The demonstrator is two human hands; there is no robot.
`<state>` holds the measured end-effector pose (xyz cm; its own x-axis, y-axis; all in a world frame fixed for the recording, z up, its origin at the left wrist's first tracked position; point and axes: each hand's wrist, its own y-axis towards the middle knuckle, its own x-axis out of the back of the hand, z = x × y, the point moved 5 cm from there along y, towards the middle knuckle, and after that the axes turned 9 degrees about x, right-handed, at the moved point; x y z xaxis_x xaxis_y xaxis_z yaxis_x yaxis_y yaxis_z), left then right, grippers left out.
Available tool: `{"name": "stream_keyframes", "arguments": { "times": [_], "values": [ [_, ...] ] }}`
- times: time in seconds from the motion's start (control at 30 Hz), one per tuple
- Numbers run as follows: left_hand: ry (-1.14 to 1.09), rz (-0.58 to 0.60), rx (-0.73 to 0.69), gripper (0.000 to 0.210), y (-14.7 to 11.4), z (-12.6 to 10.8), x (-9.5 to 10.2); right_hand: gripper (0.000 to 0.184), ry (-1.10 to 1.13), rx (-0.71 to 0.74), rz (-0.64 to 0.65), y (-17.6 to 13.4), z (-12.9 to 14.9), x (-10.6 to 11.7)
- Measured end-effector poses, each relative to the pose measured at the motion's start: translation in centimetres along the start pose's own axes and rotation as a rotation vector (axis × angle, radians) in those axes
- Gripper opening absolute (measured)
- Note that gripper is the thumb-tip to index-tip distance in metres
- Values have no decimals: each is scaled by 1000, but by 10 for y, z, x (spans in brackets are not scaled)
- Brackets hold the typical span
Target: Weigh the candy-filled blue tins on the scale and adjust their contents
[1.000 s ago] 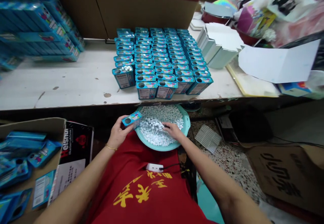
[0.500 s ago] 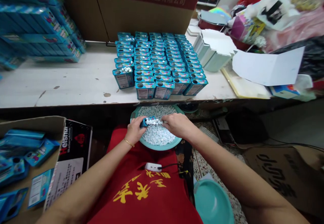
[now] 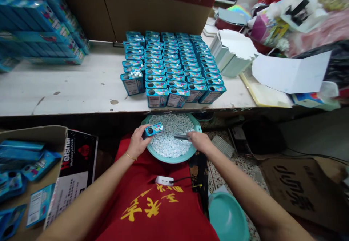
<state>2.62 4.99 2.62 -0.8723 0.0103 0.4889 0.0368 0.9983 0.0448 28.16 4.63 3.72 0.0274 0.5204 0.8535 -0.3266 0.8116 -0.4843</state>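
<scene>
The left hand [image 3: 137, 141] clasps a blue tin [image 3: 154, 129] in its fingers over the left side of the basin [image 3: 169, 160], apparently mid-filling. At the white pellets [image 3: 169, 148], a grey scoop [image 3: 181, 137] is grasped by the right hand [image 3: 200, 141]; the next move likely calls for loading it.

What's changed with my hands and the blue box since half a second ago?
Your right hand drew right, away from the blue box, its grey tool now over the white pieces. Your left hand shifted the box slightly left, keeping hold. The rows of boxes stayed put.
</scene>
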Motion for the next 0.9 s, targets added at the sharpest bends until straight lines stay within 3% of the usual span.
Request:
{"name": "stream_keyframes", "arguments": {
  "times": [0.1, 0.17, 0.23, 0.33, 0.43, 0.6, 0.73, 0.9],
  "values": [
    [-33, -28, 61, 37, -1, 6, 9, 26, 97, 23, 7, 36, 16, -49],
    [-53, -46, 96, 38, -3, 10, 15, 31, 176, 37, -22, 57, 33, -69],
    [-82, -55, 124, 39, -5, 12, 19, 34, 253, 51, -55, 68, 43, -80],
    [-145, -60, 156, 40, -8, 14, 23, 33, 352, 84, -94, 64, 37, -78],
    [-175, -66, 149, 40, -8, 14, 25, 32, 432, 142, -152, 43, 19, -56],
    [-71, -42, 97, 37, -3, 6, 12, 30, 579, 320, -286, -1, 17, 15],
    [53, -28, 3, 35, -1, -8, -6, 28, 368, 375, -219, -17, 43, 59],
    [142, -3, -48, 38, -5, -17, -18, 27, -58, 269, -106, -17, 74, 79]
  ]
}}
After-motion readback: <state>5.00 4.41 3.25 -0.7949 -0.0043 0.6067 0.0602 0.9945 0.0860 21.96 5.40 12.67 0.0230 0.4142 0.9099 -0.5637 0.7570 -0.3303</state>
